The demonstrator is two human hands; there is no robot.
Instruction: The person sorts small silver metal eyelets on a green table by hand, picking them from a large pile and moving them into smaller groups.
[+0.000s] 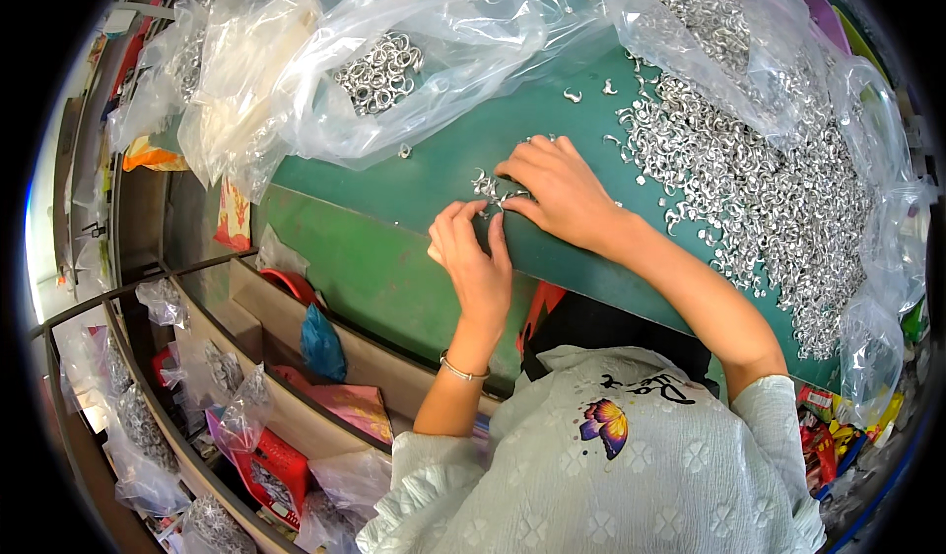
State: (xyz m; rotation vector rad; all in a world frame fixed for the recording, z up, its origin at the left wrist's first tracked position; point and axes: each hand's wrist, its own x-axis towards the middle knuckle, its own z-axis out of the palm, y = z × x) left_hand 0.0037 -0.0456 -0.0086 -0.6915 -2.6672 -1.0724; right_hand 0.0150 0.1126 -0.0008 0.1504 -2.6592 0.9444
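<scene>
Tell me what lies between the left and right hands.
In the head view, a small cluster of silver metal pieces lies on the green tabletop between the left hand and the right hand.

- Small curved pieces (759, 199): silvery metal, glossy
- Bag (453, 36): clear plastic — wrinkled, shiny
- Tabletop (522, 115): smooth green surface, faint sheen
- Shirt (591, 495): matt cloth — raised texture

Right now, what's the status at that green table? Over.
Left hand, right hand: at small silvery pieces, grip unclear. Larger heap to the right. Plastic bag beyond, apart from both hands.
</scene>
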